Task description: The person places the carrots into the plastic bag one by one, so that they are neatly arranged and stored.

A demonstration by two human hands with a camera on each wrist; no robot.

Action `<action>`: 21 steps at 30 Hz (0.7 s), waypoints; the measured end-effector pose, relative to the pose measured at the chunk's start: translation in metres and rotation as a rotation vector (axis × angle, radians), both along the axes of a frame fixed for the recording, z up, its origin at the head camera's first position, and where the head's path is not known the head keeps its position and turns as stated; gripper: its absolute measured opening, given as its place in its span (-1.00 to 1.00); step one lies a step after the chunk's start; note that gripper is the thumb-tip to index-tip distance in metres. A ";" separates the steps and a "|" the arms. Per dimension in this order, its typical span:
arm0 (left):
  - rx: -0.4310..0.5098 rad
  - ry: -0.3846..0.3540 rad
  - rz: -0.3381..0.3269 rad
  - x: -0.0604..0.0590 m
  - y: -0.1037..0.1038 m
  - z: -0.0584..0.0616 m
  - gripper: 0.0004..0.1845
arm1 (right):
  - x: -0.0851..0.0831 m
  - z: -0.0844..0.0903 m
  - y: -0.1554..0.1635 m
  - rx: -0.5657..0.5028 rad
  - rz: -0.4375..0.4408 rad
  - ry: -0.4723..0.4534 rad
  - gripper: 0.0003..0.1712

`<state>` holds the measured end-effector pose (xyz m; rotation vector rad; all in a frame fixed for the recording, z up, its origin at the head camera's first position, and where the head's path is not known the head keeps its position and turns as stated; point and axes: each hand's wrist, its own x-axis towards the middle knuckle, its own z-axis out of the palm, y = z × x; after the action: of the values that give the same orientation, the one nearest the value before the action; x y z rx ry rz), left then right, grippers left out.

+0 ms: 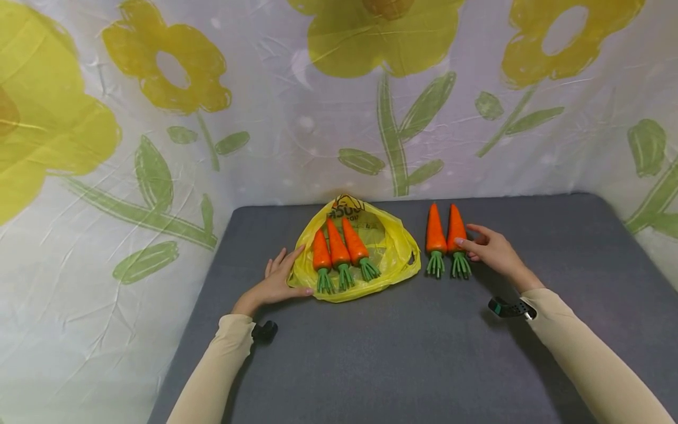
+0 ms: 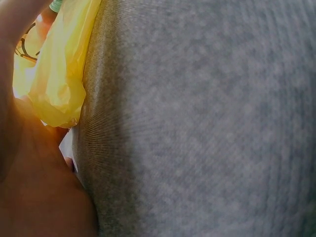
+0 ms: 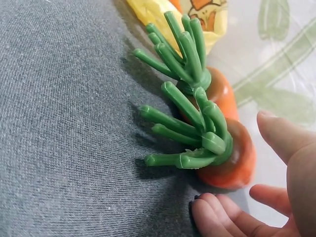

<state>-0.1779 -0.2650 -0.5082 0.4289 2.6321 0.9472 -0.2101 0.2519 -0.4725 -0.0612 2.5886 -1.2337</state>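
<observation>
In the head view a yellow plastic bag (image 1: 389, 277) lies on its side, its mouth facing the front. Three orange toy carrots with green stems lie in its mouth, among them a middle carrot (image 1: 338, 247). My left hand (image 1: 272, 287) rests at the bag's left edge with thumb and fingers spread; the left wrist view shows the yellow plastic (image 2: 61, 94) beside the palm. Right of the bag, two more carrots lie side by side, a left one (image 1: 435, 231) and a right one (image 1: 456, 228). Around the right carrot's (image 3: 237, 163) thick end, my right hand (image 1: 492, 250) holds its thumb and fingers apart.
A dark grey cloth (image 1: 371, 359) covers the table. Behind it and at the sides hangs a white curtain (image 1: 275, 147) printed with yellow flowers. A black band (image 1: 511, 307) sits on the right wrist, and a black device (image 1: 265, 331) on the left.
</observation>
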 end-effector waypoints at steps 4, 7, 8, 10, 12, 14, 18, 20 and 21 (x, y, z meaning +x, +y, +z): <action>-0.003 0.007 0.000 0.000 0.000 -0.001 0.16 | 0.001 0.000 -0.001 0.015 0.000 -0.006 0.01; -0.007 0.010 -0.001 -0.001 -0.001 -0.002 0.16 | 0.001 0.001 -0.003 0.028 -0.001 -0.018 0.04; -0.007 0.011 -0.001 -0.001 -0.001 -0.002 0.16 | 0.001 0.001 -0.003 0.032 -0.002 -0.023 0.05; -0.011 0.011 -0.002 -0.001 -0.001 -0.003 0.16 | 0.002 0.002 -0.004 0.039 -0.002 -0.030 0.06; -0.007 0.012 -0.005 0.000 -0.001 -0.002 0.16 | 0.002 0.002 -0.005 0.047 -0.002 -0.032 0.07; 0.001 0.013 -0.006 0.000 0.000 -0.001 0.16 | 0.001 0.002 -0.005 0.054 -0.003 -0.030 0.07; 0.009 0.015 -0.005 0.000 0.001 0.000 0.16 | 0.002 0.001 -0.007 0.062 0.004 -0.012 0.03; 0.001 0.014 -0.004 0.000 0.000 -0.001 0.16 | 0.002 0.001 -0.007 0.071 0.005 -0.005 0.02; -0.003 0.012 -0.003 0.000 0.000 -0.001 0.16 | 0.002 0.000 -0.007 0.074 0.004 -0.003 0.02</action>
<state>-0.1782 -0.2649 -0.5093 0.4391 2.6426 0.9432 -0.2085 0.2448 -0.4723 -0.0493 2.6275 -1.1341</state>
